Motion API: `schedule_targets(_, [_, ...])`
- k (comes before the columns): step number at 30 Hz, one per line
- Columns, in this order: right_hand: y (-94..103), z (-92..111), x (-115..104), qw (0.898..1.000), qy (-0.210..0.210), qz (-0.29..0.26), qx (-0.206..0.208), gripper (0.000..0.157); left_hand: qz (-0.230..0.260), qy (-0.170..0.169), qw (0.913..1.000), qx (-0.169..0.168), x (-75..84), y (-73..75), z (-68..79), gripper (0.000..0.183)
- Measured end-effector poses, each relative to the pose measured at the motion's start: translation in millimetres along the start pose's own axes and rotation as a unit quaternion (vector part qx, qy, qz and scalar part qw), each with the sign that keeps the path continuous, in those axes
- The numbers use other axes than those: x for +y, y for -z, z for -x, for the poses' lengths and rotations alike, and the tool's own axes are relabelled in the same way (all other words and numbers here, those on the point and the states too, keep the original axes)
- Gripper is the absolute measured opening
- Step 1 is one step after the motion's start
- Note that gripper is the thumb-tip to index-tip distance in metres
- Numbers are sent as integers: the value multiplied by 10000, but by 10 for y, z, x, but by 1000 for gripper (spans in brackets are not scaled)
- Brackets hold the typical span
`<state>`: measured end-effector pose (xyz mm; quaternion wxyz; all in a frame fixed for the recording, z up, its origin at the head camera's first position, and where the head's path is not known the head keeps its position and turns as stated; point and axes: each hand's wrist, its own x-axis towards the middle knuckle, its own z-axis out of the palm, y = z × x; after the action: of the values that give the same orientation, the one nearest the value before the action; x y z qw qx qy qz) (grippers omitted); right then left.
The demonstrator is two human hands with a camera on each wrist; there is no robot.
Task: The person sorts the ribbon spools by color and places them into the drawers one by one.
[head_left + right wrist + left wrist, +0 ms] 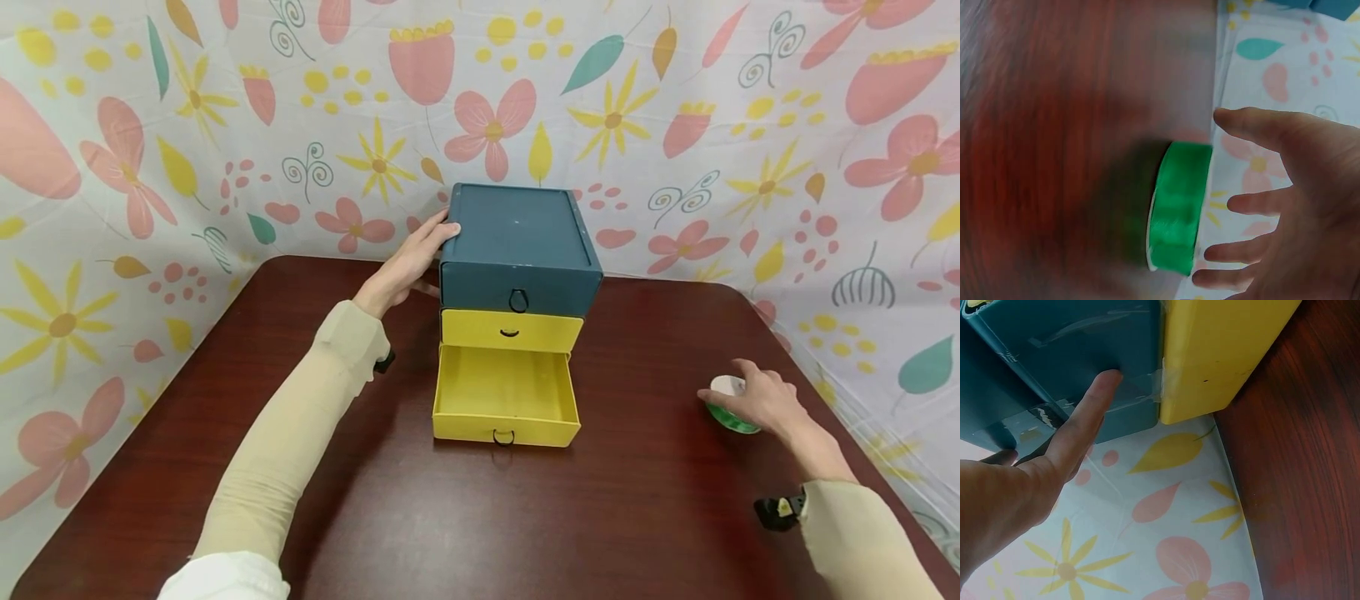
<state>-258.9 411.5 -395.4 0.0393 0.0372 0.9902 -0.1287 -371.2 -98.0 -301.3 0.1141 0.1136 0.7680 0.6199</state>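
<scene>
A stacked drawer box stands on the table, teal above and yellow below. Its bottom yellow drawer is pulled out, showing a bare interior. My left hand rests against the box's left side, the thumb at the top edge; in the left wrist view a straight finger touches the teal side wall. At the right, my right hand hovers over a roll of green ribbon with a white face. Its fingers are spread around the roll with a gap visible in the right wrist view.
The dark reddish-brown table has rounded back corners. A floral-print cloth hangs behind it and along both sides, close behind the box. A middle yellow drawer and a teal drawer are closed, each with a small loop handle.
</scene>
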Motion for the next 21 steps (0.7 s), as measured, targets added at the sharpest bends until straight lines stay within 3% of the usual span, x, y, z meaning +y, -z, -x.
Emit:
schedule_targets(9, [-14, -12, 112, 9989, -45, 82, -468, 108, 45, 3, 10000, -4, -1, 8, 5, 67])
schedule_targets(21, [-70, -42, 53, 9998, 129, 98, -84, 90, -2, -11, 10000, -15, 5, 1, 3, 66])
